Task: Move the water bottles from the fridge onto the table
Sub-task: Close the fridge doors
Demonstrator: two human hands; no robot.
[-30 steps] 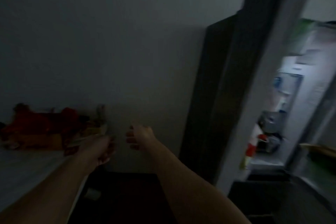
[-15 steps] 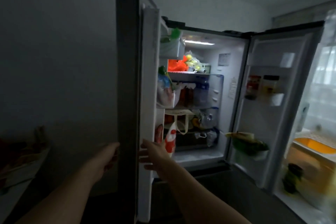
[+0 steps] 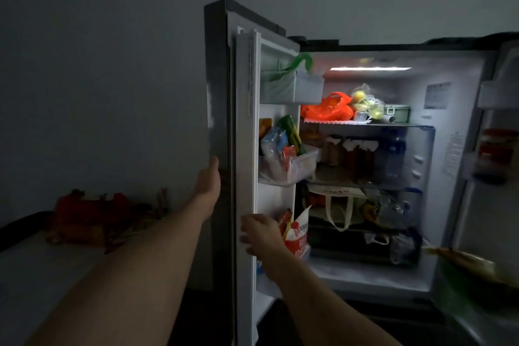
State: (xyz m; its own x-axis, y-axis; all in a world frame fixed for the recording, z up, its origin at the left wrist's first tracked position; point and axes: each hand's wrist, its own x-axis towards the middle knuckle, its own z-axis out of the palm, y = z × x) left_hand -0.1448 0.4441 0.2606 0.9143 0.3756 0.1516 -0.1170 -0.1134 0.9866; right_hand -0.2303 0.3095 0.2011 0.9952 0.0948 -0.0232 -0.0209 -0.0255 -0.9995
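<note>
The fridge (image 3: 460, 205) stands with both doors swung out and its inside lit. A bluish water bottle (image 3: 393, 154) stands on the middle shelf, dim behind jars. My left hand (image 3: 209, 180) lies against the dark outer face of the left door (image 3: 222, 93), thumb up; its fingers are hard to make out. My right hand (image 3: 261, 233) rests with loosely curled fingers against the door's white inner lining, beside a red and white bag (image 3: 299, 236) in the lower door bin. Neither hand holds a bottle. The table (image 3: 25, 284) lies at the lower left.
Red items (image 3: 90, 211) sit at the table's far end against the wall. The fridge shelves hold an orange bag (image 3: 328, 109), jars, and a cloth tote (image 3: 337, 205). The right door (image 3: 494, 149) juts out at the right, with a green-filled bin low down.
The view swung right from the table and wall to the lit fridge. My left hand rose onto the left door's outer face. My right hand stays at its inner edge.
</note>
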